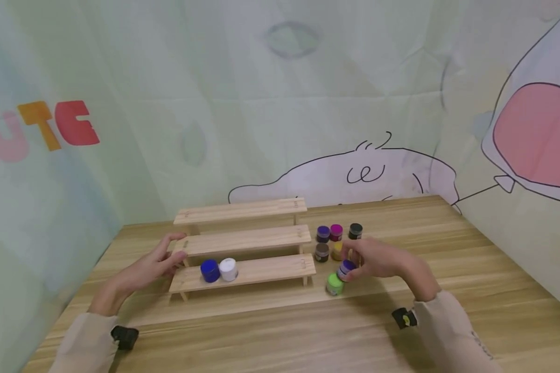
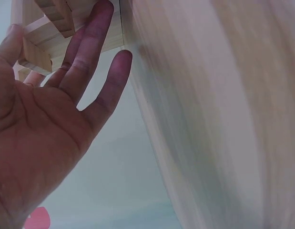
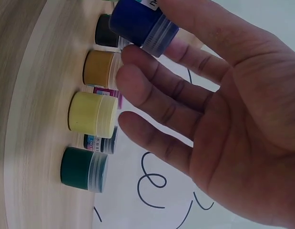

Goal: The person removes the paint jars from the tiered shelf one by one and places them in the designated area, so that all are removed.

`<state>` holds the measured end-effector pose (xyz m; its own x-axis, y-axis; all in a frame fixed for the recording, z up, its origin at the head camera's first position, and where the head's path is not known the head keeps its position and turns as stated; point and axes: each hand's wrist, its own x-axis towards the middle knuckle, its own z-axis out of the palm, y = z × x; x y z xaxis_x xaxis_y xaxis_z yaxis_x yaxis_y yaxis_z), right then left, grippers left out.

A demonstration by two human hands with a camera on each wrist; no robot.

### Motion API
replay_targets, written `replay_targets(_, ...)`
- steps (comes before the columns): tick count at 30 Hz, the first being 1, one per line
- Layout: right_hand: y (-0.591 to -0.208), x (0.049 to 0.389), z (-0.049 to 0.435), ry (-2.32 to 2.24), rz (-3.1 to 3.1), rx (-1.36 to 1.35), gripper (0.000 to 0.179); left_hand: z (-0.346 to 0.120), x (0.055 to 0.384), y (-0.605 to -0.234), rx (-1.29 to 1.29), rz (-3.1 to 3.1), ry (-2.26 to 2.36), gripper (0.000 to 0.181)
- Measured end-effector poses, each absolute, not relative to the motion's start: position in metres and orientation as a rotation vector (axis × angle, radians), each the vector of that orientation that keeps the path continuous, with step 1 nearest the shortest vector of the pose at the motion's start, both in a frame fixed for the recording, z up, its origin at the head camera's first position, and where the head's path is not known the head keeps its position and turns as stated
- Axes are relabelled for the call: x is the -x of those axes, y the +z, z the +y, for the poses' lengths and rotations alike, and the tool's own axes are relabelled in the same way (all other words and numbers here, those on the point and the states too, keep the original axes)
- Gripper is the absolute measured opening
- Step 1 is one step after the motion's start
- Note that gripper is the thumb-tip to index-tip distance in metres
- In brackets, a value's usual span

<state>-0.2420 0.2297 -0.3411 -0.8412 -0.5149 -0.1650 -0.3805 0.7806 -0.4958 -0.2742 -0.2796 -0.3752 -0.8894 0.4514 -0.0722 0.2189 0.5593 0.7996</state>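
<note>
My right hand (image 1: pixel 383 258) pinches a small blue paint jar (image 3: pixel 137 24) between thumb and fingers. In the right wrist view the jar is tilted and lifted off the tabletop, while the other fingers stretch out loosely. Just in front of it on the table stands a lime-green paint jar (image 1: pixel 335 285). At the left end of a three-step wooden rack (image 1: pixel 249 240), my left hand (image 1: pixel 142 270) rests with its fingers spread and fairly straight. On the rack's lowest step, towards the left, a blue jar (image 1: pixel 210 271) and a white jar (image 1: pixel 228 269) stand side by side.
Right of the rack stand more paint jars: purple (image 1: pixel 323 234), magenta (image 1: pixel 336 232), dark green (image 1: pixel 355 231), brown (image 1: pixel 322 253) and yellow (image 1: pixel 338 251), partly behind my right hand. A printed curtain (image 1: pixel 280 114) hangs behind the wooden table (image 1: pixel 261 336).
</note>
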Motion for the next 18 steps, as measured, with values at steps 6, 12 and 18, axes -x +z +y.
replay_targets(6, -0.341, 0.244, 0.236, -0.663, 2.646, 0.683, 0.034, -0.280, 0.274, -0.375, -0.569, 2.509, 1.259, 0.060)
replay_targets(12, -0.345, 0.245, 0.241, -0.647, 2.609, 0.640, 0.034, -0.280, 0.275, -0.376, -0.567, 2.511, 1.259, 0.060)
replay_targets(18, -0.352, 0.245, 0.241, -0.603, 2.577, 0.616, 0.039, -0.280, 0.275, -0.375, -0.561, 2.528, 1.239, 0.060)
